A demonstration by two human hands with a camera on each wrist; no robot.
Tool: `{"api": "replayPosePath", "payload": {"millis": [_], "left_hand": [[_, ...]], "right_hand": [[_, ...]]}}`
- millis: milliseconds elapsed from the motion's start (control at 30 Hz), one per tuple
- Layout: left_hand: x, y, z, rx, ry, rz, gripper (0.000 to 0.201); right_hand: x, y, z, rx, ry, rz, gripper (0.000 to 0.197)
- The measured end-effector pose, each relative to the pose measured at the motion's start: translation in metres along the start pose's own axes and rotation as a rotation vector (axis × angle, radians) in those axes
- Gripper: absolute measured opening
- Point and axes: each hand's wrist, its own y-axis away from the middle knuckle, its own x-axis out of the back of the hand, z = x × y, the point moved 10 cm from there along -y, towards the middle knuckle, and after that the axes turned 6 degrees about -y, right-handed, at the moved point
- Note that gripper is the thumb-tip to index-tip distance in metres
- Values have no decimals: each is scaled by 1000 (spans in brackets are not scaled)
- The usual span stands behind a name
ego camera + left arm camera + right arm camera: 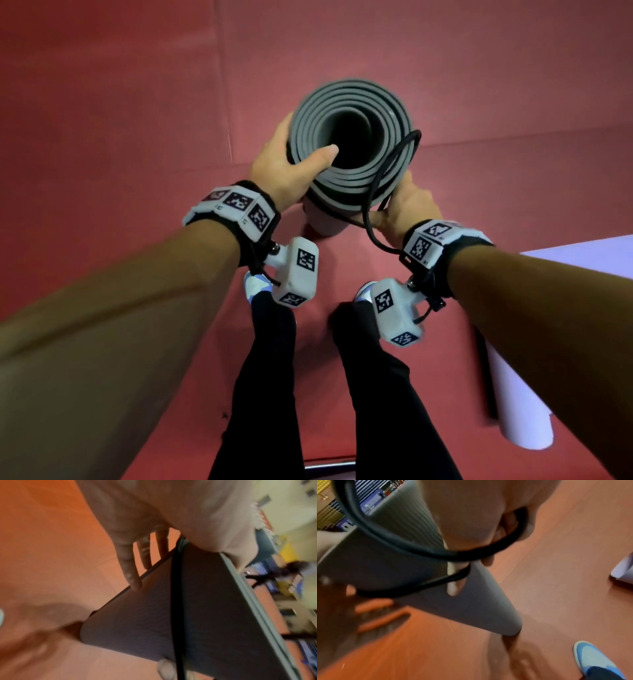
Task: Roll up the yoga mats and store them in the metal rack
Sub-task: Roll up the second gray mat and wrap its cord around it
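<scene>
A rolled grey yoga mat (383, 113) stands on end on the red floor, its spiral top facing me. My left hand (284, 168) grips its upper left side, thumb hooked over the rim toward the hollow core. In the left wrist view its fingers (128, 563) lie along the mat (197, 608). My right hand (407, 205) is at the mat's lower right and pinches a black elastic cord (394, 161). The cord (419, 549) loops out from the hand (471, 513) and runs across the mat (479, 601). The metal rack is not clearly in view.
A lilac mat (513, 411) lies partly rolled on the floor at my right, its flat part (582, 253) reaching the edge of view. My blue shoes (594, 658) stand just behind the grey roll. A thin metal bar (329, 465) shows at the bottom edge.
</scene>
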Motion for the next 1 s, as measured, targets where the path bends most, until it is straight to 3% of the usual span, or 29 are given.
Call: {"api": "replayPosePath", "payload": {"millis": [67,133,233,300,367,467,567,667,767,900,934,1000], "left_hand": [[-4,5,-17,84,85,-21,61],[-13,9,-24,125,62,-59,58],[-36,15,-22,206,174,-167,37],[-48,17,-27,287,297,-183,46],[-43,10,-30,247,282,-72,59],[-16,-1,-33,75,68,152,34],[-14,-4,-28,16,-29,181,15],[-16,-6,-26,22,-114,185,11],[-20,-4,-44,143,-235,132,28],[-25,-1,-56,201,-143,100,28],[-27,-3,-59,206,-119,94,24],[-28,-6,-64,216,-68,94,12]], "right_hand": [[-1,-8,2,30,-120,-66,42],[3,-10,13,-30,-394,-101,19],[18,-11,41,-170,-689,72,12],[16,-14,47,-188,-818,139,15],[10,-21,48,-167,-801,117,13],[15,-26,45,-53,-745,144,13],[39,-21,45,95,-587,323,12],[46,-21,56,-40,-748,350,13],[40,-27,67,-232,-761,217,19],[14,-24,59,-254,-702,-137,23],[9,-19,54,-248,-794,-188,27],[4,-7,50,-293,-1242,-247,26]]}}
